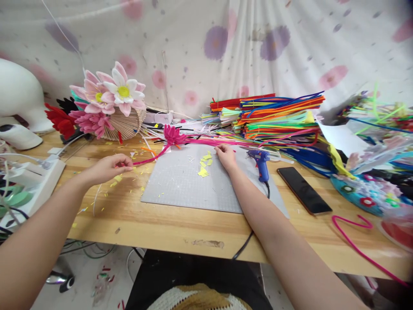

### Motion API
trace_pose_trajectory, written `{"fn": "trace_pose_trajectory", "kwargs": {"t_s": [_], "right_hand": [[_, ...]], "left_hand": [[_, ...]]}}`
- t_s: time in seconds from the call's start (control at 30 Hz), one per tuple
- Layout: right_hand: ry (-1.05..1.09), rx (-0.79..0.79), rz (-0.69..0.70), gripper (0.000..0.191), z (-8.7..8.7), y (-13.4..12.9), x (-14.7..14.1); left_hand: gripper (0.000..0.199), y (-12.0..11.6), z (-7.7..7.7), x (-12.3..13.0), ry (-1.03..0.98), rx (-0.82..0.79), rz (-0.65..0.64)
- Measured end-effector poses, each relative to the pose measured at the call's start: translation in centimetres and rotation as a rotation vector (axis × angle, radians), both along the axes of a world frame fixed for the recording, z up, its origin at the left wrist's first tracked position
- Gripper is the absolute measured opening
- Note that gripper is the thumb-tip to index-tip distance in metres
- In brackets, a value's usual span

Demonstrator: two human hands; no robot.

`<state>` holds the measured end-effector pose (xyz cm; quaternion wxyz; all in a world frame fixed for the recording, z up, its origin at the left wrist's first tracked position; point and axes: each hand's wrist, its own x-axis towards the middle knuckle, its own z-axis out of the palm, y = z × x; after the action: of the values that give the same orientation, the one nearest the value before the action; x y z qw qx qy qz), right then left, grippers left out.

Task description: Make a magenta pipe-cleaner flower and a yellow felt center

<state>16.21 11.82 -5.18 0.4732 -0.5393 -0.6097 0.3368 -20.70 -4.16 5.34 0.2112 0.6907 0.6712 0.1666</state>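
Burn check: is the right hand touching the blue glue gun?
Apart. The head view shows grey mat between the right hand and the blue glue gun.

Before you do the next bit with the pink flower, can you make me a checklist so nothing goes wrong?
1. Left hand has the pink stem: ok, fingertips pinch it left of the gray mat.
2. Right hand has a grip: cannot tell; its fingertips are by the pink strands at the mat's back edge.
3. Glue gun apart from the fingers: ok, it lies right of the right hand.
4. Glue gun cool: cannot tell.
5. Mat free of scraps: not ok, yellow scraps lie on it.
6. Phone off the mat: ok.
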Motion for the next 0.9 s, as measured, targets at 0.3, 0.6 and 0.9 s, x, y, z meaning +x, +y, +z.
{"fn": "trace_pose_trajectory", "kwargs": {"t_s": [0.3, 0.6, 0.9], "right_hand": [[-0.027, -0.001, 0.011, 0.016, 0.2, -0.2, 0.0], [-0.079, 0.012, 0.003, 0.017, 0.1, -0.2, 0.0], [-0.05, 0.01, 0.022, 0.019, -0.4, 0.2, 0.0]], "left_hand": [[0.001, 0.3, -1.5, -2.6, 0.608, -0.172, 0.049], [0.005, -1.0, -3.3, -3.1, 0.692, -0.089, 0.131], [0.014, -0.7, 0.2, -1.5, 0.392, 0.034, 0.152]]}}
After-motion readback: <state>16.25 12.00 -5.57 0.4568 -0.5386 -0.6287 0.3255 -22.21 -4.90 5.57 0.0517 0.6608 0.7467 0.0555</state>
